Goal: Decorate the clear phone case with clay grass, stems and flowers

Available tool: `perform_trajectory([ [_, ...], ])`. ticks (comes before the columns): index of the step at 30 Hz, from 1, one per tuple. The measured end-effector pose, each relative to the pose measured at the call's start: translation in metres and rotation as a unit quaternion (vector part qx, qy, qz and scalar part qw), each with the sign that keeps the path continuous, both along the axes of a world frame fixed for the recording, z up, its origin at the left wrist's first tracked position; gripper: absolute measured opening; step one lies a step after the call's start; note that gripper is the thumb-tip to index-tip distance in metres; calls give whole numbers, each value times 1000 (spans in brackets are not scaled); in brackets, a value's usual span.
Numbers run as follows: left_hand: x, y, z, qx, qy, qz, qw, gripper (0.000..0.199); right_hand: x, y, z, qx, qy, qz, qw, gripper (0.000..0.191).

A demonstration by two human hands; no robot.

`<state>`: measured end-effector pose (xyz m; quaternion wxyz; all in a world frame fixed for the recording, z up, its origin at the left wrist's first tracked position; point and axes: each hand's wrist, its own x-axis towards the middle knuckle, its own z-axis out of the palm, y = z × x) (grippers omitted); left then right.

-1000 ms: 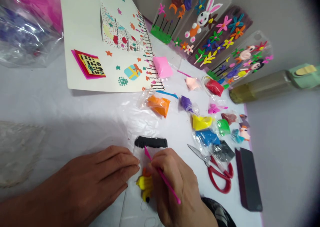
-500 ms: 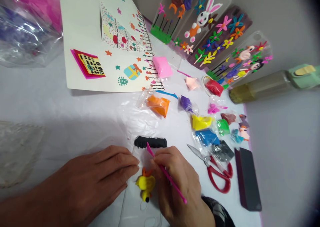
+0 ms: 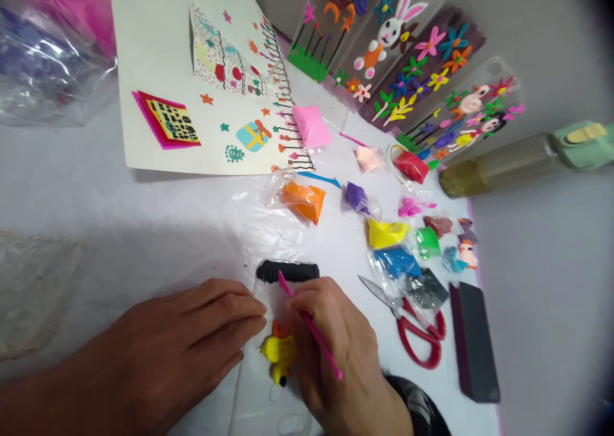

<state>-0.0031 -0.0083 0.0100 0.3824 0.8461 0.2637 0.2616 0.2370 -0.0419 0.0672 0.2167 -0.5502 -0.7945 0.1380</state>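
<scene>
My right hand [image 3: 336, 346] is closed round a pink plastic clay tool [image 3: 316, 334], its flat tip touching the lower edge of a black clay strip [image 3: 292, 272]. That strip lies across the far end of a clear phone case [image 3: 254, 397], and its left part shows fringe-like cuts. Flat on the case's left edge rests my left hand [image 3: 201, 334], fingers stretched out and holding nothing. Between the hands, a yellow clay duck [image 3: 279, 353] with orange feet sits on the case, partly hidden by my right hand.
Right of my hands lie red-handled scissors [image 3: 417, 334], a dark box [image 3: 474, 343] and several bagged clays, including orange [image 3: 304, 201] and yellow [image 3: 387, 234]. Decorated phone cases [image 3: 384, 46] lean on the wall beside a bottle [image 3: 503, 164]. A decorated card [image 3: 163, 52] stands at the back left.
The pink tool's tip has shifted slightly left along the black strip, and my right hand has moved with it. My left hand stays in place.
</scene>
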Motion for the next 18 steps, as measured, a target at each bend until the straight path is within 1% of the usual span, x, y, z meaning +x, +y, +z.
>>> perform_trajectory([
  [3, -2, 2, 1, -4, 2, -24, 1000, 45, -1, -1, 0, 6, -5, -13, 1000, 29],
  [7, -2, 1, 1, -7, 4, -28, 1000, 50, -1, -1, 1, 3, -6, -9, 1000, 29],
  [13, -2, 1, 0, -12, 6, -26, 1000, 48, 0, 0, 5, -8, -11, -1, 1000, 27],
  [16, -3, 3, 2, -12, 4, -34, 999, 50, 0, -2, 8, -20, -18, -8, 1000, 27],
  [18, -3, 4, 3, -10, 2, -41, 999, 50, 2, -3, 9, -21, -4, -5, 1000, 26],
])
